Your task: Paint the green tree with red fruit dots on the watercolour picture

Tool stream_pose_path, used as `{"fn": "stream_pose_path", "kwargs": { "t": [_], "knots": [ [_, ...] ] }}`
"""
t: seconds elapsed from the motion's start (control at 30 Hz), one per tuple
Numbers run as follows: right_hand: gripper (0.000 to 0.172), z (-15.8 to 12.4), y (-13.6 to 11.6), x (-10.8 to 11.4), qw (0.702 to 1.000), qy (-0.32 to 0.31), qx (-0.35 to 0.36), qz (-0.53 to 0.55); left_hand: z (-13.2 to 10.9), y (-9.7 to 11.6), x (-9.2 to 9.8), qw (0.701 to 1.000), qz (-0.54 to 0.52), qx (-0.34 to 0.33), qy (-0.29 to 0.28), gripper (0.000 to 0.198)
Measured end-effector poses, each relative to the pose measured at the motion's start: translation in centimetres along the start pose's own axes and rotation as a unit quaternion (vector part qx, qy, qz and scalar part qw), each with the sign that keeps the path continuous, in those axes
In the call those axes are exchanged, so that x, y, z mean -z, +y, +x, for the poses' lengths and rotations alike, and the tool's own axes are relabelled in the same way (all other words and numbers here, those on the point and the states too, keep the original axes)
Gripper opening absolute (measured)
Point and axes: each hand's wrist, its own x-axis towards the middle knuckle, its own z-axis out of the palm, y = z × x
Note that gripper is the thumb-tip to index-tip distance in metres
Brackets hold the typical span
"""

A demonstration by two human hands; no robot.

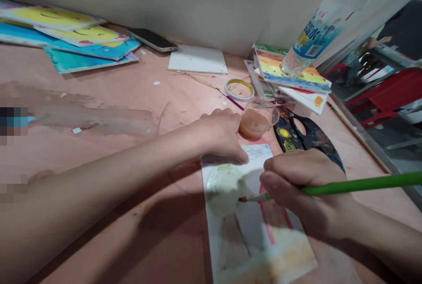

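My right hand (306, 191) is closed around a green-handled paintbrush (362, 183), its brown bristle tip over or touching a small painting (227, 235). The painting shows a pale green round shape like a tree crown, a brownish trunk below it, red lines and a yellow-orange lower edge. At the sheet's top left rests my left hand (220, 132), thumb on the paper and apart from the fingers, which hold nothing visible. Right beside those fingers stands a clear plastic cup (255, 121) of murky brown water. A black paint palette (306, 132) lies behind my right hand, partly covered by it.
Painted boards (82, 38) are piled at the left, near a phone (153, 40) and a white board (198, 59). A tape roll (239, 89) and a purple brush (234, 100) lie behind the cup. A plastic bottle (310, 38) stands on stacked paintings (273, 64). Red chairs (392, 92) are beyond the table edge.
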Motion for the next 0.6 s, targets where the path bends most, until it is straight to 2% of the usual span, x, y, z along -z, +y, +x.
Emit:
{"fn": "stream_pose_path", "kwargs": {
  "t": [0.23, 0.43, 0.6],
  "knots": [
    [0.043, 0.06, 0.11, -0.35, 0.999, 0.017, 0.026, -0.025, 0.12, -0.43, -0.23, 1.000, -0.010, -0.002, 0.005, 0.074],
    [0.046, 0.16, 0.20, -0.21, 0.995, 0.057, -0.005, -0.076, -0.16, -0.07, 0.27, 1.000, -0.007, -0.013, -0.004, 0.067],
    [0.047, 0.35, 0.74, -0.49, 0.992, 0.061, -0.024, -0.105, -0.22, 0.13, 0.34, 1.000, 0.014, -0.015, -0.006, 0.074]
  ]
}}
